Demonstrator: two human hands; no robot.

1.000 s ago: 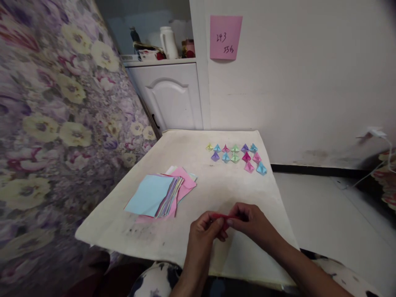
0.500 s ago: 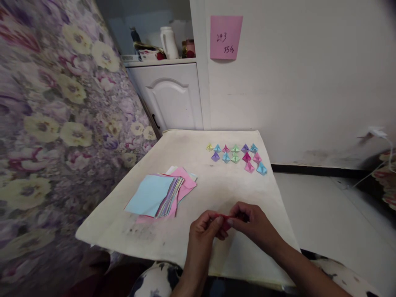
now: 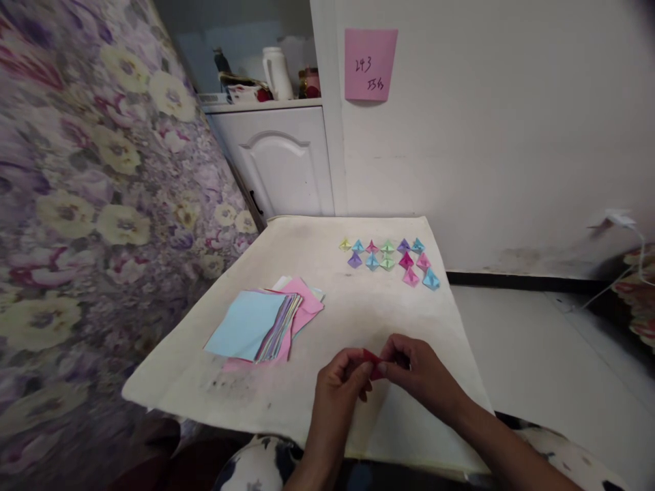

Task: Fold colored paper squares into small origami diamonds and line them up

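My left hand [image 3: 340,382] and my right hand [image 3: 417,372] meet above the near edge of the table [image 3: 358,314]. Both pinch a small folded piece of red paper [image 3: 373,361] between thumb and fingers. A stack of coloured paper squares [image 3: 260,320], light blue on top, lies to the left of my hands. Several small folded paper shapes [image 3: 391,259] in yellow, blue, pink, green and purple sit in rows at the far right of the table.
A flowered cloth [image 3: 92,204] rises along the left side. Behind the table stands a white cabinet [image 3: 276,157] with a white jug [image 3: 276,71] and jars on top. A pink note [image 3: 369,65] hangs on the white wall. Bare floor [image 3: 537,354] lies to the right.
The red paper, a longer flat strip one second ago, now shows as a shorter, more compact fold between my fingertips. My hands have drawn slightly closer together.
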